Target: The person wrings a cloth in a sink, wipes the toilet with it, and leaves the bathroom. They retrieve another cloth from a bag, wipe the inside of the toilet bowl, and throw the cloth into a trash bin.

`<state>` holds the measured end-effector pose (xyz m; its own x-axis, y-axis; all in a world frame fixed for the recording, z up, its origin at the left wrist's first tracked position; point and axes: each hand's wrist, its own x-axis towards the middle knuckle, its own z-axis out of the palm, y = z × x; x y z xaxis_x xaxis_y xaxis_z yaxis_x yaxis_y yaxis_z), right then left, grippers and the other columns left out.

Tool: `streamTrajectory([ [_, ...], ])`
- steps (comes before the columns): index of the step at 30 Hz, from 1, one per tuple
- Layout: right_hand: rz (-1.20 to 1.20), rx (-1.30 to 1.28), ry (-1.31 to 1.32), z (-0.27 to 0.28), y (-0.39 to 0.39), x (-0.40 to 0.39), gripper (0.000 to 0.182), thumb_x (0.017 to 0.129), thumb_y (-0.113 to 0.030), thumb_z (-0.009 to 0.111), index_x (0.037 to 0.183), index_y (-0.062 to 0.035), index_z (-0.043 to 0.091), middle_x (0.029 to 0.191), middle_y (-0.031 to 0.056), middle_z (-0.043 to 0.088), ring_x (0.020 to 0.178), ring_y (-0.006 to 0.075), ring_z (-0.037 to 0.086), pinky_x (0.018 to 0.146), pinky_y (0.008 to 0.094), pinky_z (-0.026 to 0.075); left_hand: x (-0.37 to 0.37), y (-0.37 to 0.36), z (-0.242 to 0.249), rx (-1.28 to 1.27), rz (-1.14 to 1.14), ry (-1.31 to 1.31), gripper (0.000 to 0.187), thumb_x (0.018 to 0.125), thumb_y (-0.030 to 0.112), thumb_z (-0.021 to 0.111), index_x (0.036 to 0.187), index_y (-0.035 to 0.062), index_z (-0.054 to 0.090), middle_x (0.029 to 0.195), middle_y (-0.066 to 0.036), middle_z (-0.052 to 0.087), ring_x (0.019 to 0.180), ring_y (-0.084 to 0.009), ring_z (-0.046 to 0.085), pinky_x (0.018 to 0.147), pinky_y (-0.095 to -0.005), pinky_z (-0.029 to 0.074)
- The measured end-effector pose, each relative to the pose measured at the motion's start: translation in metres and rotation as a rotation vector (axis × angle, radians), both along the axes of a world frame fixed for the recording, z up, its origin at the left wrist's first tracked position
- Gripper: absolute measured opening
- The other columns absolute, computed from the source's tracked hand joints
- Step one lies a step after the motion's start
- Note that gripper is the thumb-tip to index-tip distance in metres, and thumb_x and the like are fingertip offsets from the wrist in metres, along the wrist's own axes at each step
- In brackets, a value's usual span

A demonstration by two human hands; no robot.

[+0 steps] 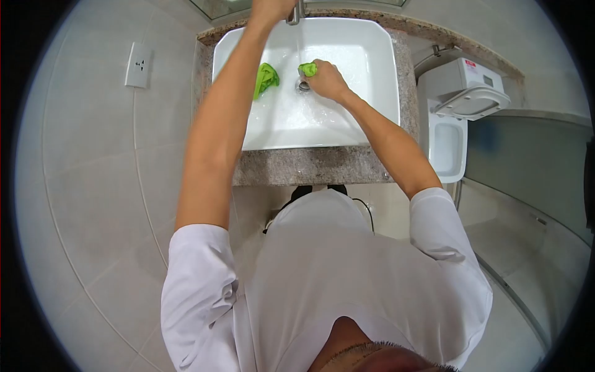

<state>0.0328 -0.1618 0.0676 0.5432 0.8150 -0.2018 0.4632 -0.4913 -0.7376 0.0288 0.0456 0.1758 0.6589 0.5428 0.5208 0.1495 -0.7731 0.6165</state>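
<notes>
My right hand (326, 79) is closed on a small green cloth (308, 69) in the white sink (322, 136), just above the drain (304, 86). A thin stream of water runs down from the metal faucet (294, 15) beside it. My left hand (273, 8) reaches up to the faucet at the top edge of the view; its fingers are cut off there. Another bright green cloth (266, 79) lies crumpled in the left part of the sink, partly hidden behind my left forearm.
A granite counter (297, 166) surrounds the sink. At the right stands a white toilet (447, 146) with its lid raised, near a glass panel (527, 155). A wall socket (138, 64) is at the left.
</notes>
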Motion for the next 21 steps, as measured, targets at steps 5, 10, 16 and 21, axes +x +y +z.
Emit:
streamTrajectory([
  [5, -0.076, 0.044, -0.030, 0.035, -0.004, 0.003, 0.041, 0.081, -0.028, 0.072, 0.102, 0.0067, 0.065, 0.098, 0.0293, 0.071, 0.097, 0.0468, 0.068, 0.086, 0.0502, 0.055, -0.055, -0.117, -0.080, -0.091, 0.398, -0.240, 0.047, 0.092, 0.036, 0.075, 0.121, 0.0005, 0.062, 0.111, -0.013, 0.068, 0.102, -0.0192, 0.062, 0.088, -0.0334, 0.051],
  [10, 0.091, 0.134, 0.005, 0.032, -0.017, -0.026, 0.067, 0.079, -0.023, 0.076, 0.127, 0.0129, 0.045, 0.111, 0.0332, 0.065, 0.101, 0.0456, 0.067, 0.086, 0.0481, 0.055, -0.092, -0.137, -0.094, -1.145, 0.011, -0.113, 0.034, 0.101, 0.028, 0.066, 0.120, 0.0000, 0.067, 0.115, -0.009, 0.069, 0.105, -0.0148, 0.062, 0.090, -0.0287, 0.050],
  [16, -0.180, 0.121, -0.269, 0.028, -0.018, -0.026, 0.069, 0.077, -0.021, 0.080, 0.122, 0.0116, 0.038, 0.097, 0.0272, 0.064, 0.097, 0.0467, 0.067, 0.083, 0.0489, 0.057, -0.099, -0.135, -0.096, -1.140, -0.047, -0.198, 0.026, 0.101, 0.025, 0.066, 0.117, 0.0042, 0.068, 0.098, -0.005, 0.070, 0.078, -0.0096, 0.060, 0.060, -0.0244, 0.048],
  [21, 0.063, -0.054, 0.843, 0.006, -0.012, 0.004, 0.008, 0.087, -0.006, 0.059, 0.090, 0.0010, 0.057, 0.070, 0.0022, 0.048, 0.063, 0.0106, 0.043, 0.052, 0.0290, 0.035, -0.092, -0.149, -0.094, -1.126, -0.193, -0.142, 0.022, 0.101, 0.025, 0.066, 0.112, 0.0071, 0.070, 0.081, 0.001, 0.060, 0.067, -0.0058, 0.051, 0.048, -0.0226, 0.037],
])
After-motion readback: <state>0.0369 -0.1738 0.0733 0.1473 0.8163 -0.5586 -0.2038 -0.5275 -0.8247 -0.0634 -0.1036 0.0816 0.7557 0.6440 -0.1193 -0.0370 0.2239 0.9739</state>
